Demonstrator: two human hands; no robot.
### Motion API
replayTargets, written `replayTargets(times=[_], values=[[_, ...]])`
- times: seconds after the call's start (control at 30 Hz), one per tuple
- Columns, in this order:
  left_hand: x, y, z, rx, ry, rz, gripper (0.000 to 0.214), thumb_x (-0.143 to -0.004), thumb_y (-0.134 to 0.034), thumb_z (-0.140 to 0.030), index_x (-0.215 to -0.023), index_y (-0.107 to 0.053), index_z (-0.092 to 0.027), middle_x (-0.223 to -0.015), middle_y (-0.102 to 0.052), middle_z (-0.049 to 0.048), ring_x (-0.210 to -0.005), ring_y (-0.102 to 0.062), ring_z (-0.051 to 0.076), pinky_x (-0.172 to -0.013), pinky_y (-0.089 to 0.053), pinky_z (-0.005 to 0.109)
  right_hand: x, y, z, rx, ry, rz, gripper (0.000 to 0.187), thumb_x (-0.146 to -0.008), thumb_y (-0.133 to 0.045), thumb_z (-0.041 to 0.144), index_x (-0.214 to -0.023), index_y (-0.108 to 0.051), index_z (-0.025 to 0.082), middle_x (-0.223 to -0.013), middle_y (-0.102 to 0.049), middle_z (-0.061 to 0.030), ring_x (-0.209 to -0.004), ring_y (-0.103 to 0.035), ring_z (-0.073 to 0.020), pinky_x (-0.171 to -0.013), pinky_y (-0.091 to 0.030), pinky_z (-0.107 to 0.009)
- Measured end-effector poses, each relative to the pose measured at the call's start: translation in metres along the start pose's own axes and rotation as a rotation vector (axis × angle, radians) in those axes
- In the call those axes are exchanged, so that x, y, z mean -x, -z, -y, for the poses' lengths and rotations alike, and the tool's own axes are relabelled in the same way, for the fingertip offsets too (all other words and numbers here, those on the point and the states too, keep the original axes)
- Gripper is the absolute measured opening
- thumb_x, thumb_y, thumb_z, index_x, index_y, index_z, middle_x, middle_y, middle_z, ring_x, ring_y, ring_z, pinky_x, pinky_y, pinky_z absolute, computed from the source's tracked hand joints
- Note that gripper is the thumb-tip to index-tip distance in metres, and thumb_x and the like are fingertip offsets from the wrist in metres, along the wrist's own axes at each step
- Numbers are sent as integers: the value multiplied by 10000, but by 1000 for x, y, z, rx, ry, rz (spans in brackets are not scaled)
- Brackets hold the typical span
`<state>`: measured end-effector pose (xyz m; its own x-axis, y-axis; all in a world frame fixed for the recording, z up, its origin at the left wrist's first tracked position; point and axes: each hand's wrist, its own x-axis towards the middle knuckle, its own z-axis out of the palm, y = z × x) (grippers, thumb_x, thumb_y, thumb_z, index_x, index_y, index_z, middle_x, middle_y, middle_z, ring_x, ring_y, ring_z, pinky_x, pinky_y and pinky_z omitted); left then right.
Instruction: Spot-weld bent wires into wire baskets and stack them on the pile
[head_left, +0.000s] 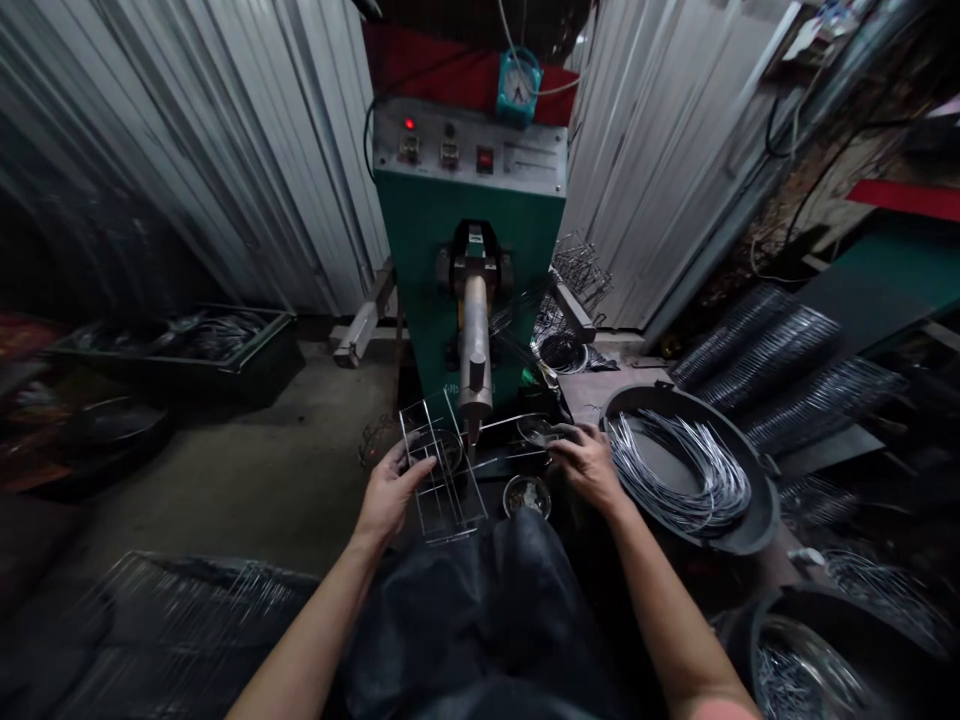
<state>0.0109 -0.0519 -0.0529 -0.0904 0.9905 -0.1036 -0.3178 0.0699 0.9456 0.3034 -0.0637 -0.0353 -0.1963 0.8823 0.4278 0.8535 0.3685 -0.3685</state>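
Observation:
My left hand (391,492) grips the near-left side of a rectangular wire rack (421,497), thumb on top and fingers wrapped behind. The rack is tilted just below the electrode arm (475,350) of a green spot welder (420,240). My right hand (589,465) pinches a bent wire piece (514,421) with two long prongs pointing left toward the electrode tip. A round ring shows by those fingers; whether it belongs to the piece I cannot tell. Below the prongs, between my hands and knees, sits a small bowl (527,495) with small bits in it.
A large dark pan (766,500) of coiled wires stands at my right, with another round tub (750,640) nearer. Stacked wire mesh rolls (780,370) lie beyond. On the left are a green bin (259,345) of metal parts and wire racks (202,600). Two square bars (364,325) jut from the welder.

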Motion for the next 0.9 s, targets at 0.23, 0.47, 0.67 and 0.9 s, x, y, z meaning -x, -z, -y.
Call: replayTargets(times=[0.23, 0.47, 0.67, 0.9], values=[[-5, -1, 7, 16, -80, -119, 590, -540, -768, -309, -1076, -582, -148, -914, -649, 41, -827, -585, 146, -856, -422, 306, 33, 9, -11, 41, -165, 120, 148, -813, -550, 329, -816, -695, 299, -774, -677, -30, -752, -525, -207, -689, -371, -326], [0, 2, 15, -160, -173, -249, 603, -582, -740, -365, -1120, -565, -154, -912, -629, 38, -864, -575, 162, -819, -431, 291, 65, -24, 37, -204, -332, -19, 244, -858, -457, 305, -1019, -637, 340, -859, -685, 5, -740, -615, -183, -634, -441, -272], [13, 2, 12, -86, -110, -94, 614, -590, -739, -338, -1146, -555, -151, -933, -639, 45, -869, -577, 157, -841, -424, 301, 54, -19, 32, -170, -242, -26, 272, -853, -435, 226, -991, -665, 273, -828, -615, -62, -771, -574, -197, -702, -457, -304], [22, -6, 5, -28, -23, 10, 651, -548, -761, -319, -1145, -568, -146, -737, -624, -18, -720, -570, 121, -752, -435, 259, -1, -37, 21, -258, -38, -100, 122, -779, -609, 328, -818, -707, 266, -1043, -547, -75, -1036, -452, -235, -910, -400, -399]])
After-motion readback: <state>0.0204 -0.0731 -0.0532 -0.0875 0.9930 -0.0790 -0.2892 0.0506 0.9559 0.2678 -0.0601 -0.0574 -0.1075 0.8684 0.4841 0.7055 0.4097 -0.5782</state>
